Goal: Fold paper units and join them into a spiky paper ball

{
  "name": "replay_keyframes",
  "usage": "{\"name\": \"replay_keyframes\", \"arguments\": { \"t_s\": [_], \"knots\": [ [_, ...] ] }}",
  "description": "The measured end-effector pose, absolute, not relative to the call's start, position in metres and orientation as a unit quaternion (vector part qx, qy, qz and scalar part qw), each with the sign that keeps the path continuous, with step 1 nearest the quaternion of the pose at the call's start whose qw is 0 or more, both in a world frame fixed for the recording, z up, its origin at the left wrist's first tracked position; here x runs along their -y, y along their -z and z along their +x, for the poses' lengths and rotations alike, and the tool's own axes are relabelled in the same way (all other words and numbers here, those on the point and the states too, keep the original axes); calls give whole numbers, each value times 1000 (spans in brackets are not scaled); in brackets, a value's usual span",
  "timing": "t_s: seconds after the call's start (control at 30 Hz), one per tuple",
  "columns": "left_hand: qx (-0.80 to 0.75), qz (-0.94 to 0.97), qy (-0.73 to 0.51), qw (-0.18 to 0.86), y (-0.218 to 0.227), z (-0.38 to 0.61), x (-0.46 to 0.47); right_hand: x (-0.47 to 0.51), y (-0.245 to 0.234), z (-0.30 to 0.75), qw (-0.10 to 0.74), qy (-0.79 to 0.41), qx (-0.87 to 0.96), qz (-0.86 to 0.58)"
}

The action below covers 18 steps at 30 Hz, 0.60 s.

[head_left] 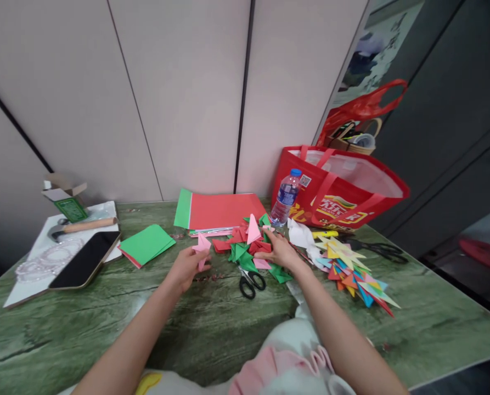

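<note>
Pinched in my left hand [184, 270] is a pink folded paper piece [202, 243], held a little left of a heap of folded paper pieces [240, 251]. The heap mixes red, green and pink triangles. At its right side, my right hand [282, 251] reaches in with thumb and fingers apart. A pink triangle [253, 230] stands up on top, close to those fingertips; whether they touch it, I cannot tell. Black-handled scissors [251, 282] lie just in front of the heap, their blades partly under it.
Behind are red and green sheets [224, 211], a water bottle [286, 198] and a red bag [339, 192]. Colourful folded pieces [355, 274] lie right, near dark scissors [382, 249]. Left are green paper squares [146, 244], a phone [86, 260], a hammer [84, 225] and a small box [69, 203].
</note>
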<state>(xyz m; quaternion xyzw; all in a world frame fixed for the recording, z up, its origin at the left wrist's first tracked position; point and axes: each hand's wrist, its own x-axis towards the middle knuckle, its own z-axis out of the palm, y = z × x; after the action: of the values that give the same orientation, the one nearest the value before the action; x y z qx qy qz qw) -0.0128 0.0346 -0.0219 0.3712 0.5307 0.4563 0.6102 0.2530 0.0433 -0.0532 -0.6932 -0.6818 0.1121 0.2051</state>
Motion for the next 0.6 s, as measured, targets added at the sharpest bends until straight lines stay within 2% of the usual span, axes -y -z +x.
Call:
{"name": "replay_keyframes", "arguments": {
  "t_s": [0.13, 0.23, 0.43, 0.53, 0.6],
  "knots": [
    [-540, 377, -466, 591, 23, -15, -36, -38, 50, 223, 166, -118, 714, -670],
    [-545, 384, -488, 564, 24, -17, -38, -31, 48, 193, 179, -132, 738, -637],
    [-547, 393, -547, 497, 24, -24, -46, -30, 36, 174, 371, -193, 768, -485],
    [-541, 400, -569, 473, 22, -26, -47, -41, 30, 197, 428, -144, 687, -569],
    [-536, 408, -582, 456, 19, -24, -46, -48, 32, 216, 424, -85, 637, -637]
  ]
}}
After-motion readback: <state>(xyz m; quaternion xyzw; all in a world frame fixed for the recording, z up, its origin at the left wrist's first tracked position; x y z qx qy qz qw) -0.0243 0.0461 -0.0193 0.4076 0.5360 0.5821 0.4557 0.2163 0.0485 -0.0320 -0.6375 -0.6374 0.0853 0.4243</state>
